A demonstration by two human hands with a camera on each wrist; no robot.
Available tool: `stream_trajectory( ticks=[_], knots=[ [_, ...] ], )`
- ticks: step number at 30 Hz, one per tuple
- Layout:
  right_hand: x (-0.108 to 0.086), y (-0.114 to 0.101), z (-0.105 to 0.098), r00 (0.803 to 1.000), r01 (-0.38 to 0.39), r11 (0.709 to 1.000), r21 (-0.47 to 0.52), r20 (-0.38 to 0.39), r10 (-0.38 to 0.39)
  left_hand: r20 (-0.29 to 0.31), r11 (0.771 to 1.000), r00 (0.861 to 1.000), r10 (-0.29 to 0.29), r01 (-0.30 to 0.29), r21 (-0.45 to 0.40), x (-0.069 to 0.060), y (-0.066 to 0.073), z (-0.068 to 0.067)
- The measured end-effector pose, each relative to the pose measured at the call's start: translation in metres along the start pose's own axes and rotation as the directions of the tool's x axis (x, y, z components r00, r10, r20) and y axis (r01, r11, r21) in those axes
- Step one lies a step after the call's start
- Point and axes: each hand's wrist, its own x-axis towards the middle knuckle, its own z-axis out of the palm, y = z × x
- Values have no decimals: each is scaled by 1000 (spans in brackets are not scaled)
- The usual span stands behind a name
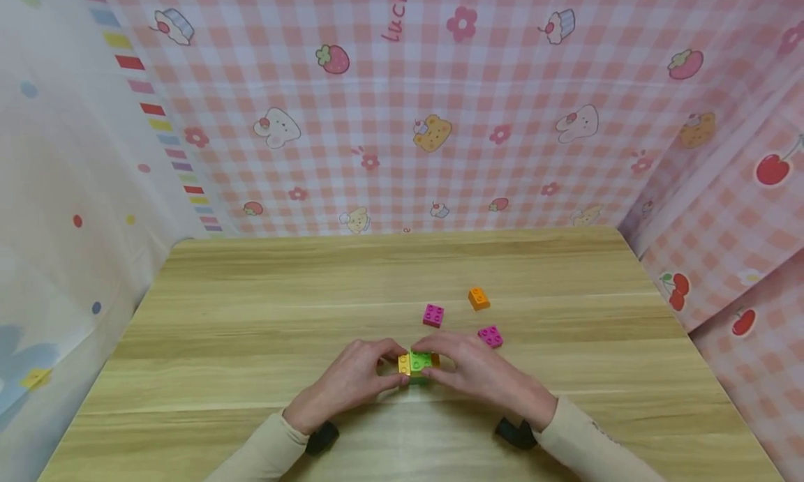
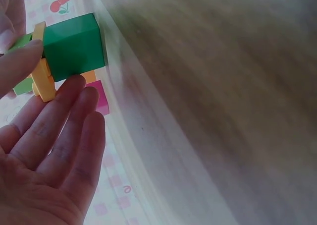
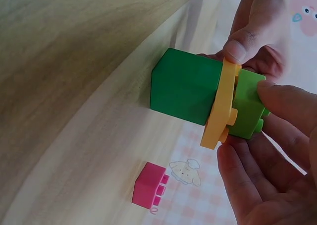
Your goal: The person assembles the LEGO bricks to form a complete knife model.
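Observation:
A large dark green block [image 3: 185,86] stands on the table with a thin yellow-orange plate [image 3: 219,108] on top of it. Above the plate sits a light green brick [image 3: 247,103], studs facing up; whether it is fully pressed down I cannot tell. My left hand [image 1: 358,376] pinches the left end of the plate between thumb and fingers, its other fingers extended in the left wrist view. From the right side, my right hand [image 1: 480,370] pinches the light green brick between thumb and fingertips.
Beyond the hands lie a magenta brick [image 1: 433,315], an orange brick [image 1: 479,298] and a second magenta brick [image 1: 490,336], the last close to the right hand's knuckles. The wooden table [image 1: 251,294] meets a pink checked cloth [image 1: 389,161] at its far edge.

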Motion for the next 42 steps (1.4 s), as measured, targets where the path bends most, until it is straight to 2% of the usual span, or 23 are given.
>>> stream_trajectory(
  ticks=[6, 14, 21, 24, 28, 32, 36, 42],
  knots=[
    [-1, 1, 1, 999, 41, 999, -30, -10, -41, 2, 1000, 1000, 15, -15, -1, 0, 1, 0],
    [-3, 5, 2, 994, 113, 991, -64, 6, -113, 13, 1000, 1000, 4, -4, -20, -3, 4, -1],
    [-4, 6, 4, 992, 125, 989, -76, 12, -124, 15, 1000, 1000, 1, -1, -31, -4, 4, 0],
    [-4, 7, 6, 995, 103, 993, -56, -2, -104, 17, 1000, 1000, -3, 4, -31, -4, 4, 0],
    [-2, 7, 6, 1000, 18, 1000, 0, -6, -18, 11, 1000, 1000, -10, 10, -14, -2, 3, -1],
    [0, 6, 5, 998, -54, 998, 25, 22, 54, 10, 1000, 1000, -15, 15, 3, -2, 2, -2],
    [0, 7, 4, 996, -87, 995, 47, 30, 86, 12, 1000, 1000, -18, 17, 16, -1, 1, -2],
    [-5, 10, 1, 995, -101, 993, 58, -8, 102, 15, 998, 999, -32, 31, 59, -1, 3, -3]
  ],
)
